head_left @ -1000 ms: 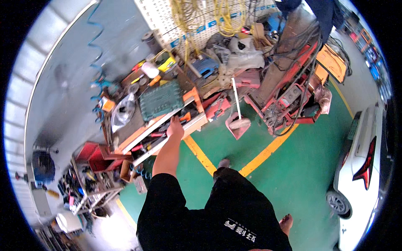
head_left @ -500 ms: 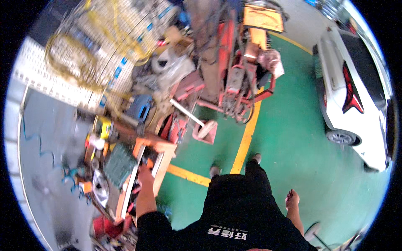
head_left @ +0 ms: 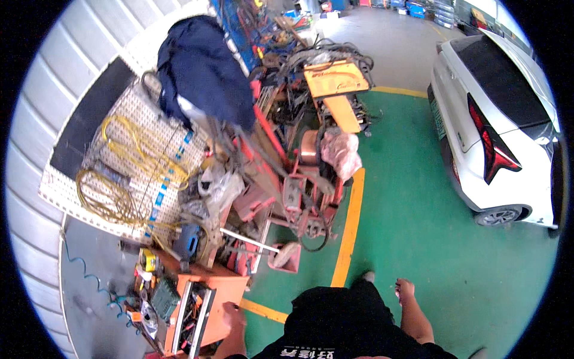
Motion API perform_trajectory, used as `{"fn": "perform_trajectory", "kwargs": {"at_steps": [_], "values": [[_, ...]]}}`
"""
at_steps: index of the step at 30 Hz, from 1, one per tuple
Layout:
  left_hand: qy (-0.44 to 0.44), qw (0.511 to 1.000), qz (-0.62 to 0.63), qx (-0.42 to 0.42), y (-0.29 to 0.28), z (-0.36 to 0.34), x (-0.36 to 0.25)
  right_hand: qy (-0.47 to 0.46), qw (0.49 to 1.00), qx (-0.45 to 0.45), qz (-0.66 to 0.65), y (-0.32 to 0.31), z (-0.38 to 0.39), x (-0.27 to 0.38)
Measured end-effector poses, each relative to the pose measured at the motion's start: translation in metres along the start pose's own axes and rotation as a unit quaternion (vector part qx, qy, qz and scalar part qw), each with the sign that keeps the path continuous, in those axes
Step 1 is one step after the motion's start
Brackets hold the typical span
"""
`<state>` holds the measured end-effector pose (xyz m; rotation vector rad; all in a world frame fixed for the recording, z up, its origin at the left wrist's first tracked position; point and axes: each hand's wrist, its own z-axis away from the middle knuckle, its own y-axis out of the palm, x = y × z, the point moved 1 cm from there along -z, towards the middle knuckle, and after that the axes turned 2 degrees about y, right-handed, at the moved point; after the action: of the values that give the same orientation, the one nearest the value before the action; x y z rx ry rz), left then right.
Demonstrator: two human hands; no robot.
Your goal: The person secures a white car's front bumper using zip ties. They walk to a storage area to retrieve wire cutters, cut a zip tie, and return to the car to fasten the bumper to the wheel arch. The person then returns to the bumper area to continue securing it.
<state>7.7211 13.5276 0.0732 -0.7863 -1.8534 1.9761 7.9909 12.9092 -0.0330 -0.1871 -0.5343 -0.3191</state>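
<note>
My left hand (head_left: 233,317) is at the bottom, beside the orange cabinet (head_left: 226,289); motion blur hides whether its fingers are curled or apart. The cabinet's narrow drawer (head_left: 192,317) stands open, holding jumbled hand tools. A green plastic case (head_left: 164,298) lies left of the drawer, among smaller items. My right hand (head_left: 404,290) hangs at lower right over the green floor, with fingers curled; what they hold, if anything, is too small to make out.
A pink dustpan (head_left: 289,259) and red equipment (head_left: 294,200) stand ahead, below an orange machine (head_left: 335,78). A pegboard with yellow hoses (head_left: 134,149) and dark blue cloth (head_left: 203,72) are at upper left. A white car (head_left: 490,149) is parked right.
The view has swung rightward and upward, bringing the dark cloth and more of the garage into sight. My left hand has moved from the drawer's opening to the cabinet's right side.
</note>
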Motion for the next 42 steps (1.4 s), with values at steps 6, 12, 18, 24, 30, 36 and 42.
{"fn": "perform_trajectory", "kwargs": {"at_steps": [6,12,18,24,30,36,42], "values": [[0.114,0.954,0.26,0.095,0.033,0.015,-0.318,-0.133,0.976,0.156,0.071,0.031,-0.007,0.181],[0.398,0.807,0.412,0.142,-0.022,0.021,-0.614,-0.129,0.896,0.383,0.186,0.086,0.016,0.301],[0.674,0.588,0.373,0.247,-0.017,-0.03,-0.83,-0.067,0.9,0.425,-0.075,0.102,-0.025,0.421],[0.717,0.429,0.406,0.37,0.006,-0.085,-1.029,-0.051,0.909,0.349,-0.223,0.088,-0.079,0.592],[0.708,0.355,0.442,0.422,0.014,-0.129,-1.201,-0.243,0.932,0.185,-0.195,0.092,-0.153,0.714],[0.671,0.354,0.438,0.483,0.049,-0.167,-1.351,-0.274,0.933,0.083,-0.216,0.088,-0.232,0.841],[0.743,0.43,0.321,0.399,0.081,-0.206,-1.519,-0.194,0.849,0.324,-0.37,0.102,-0.338,1.013]]}}
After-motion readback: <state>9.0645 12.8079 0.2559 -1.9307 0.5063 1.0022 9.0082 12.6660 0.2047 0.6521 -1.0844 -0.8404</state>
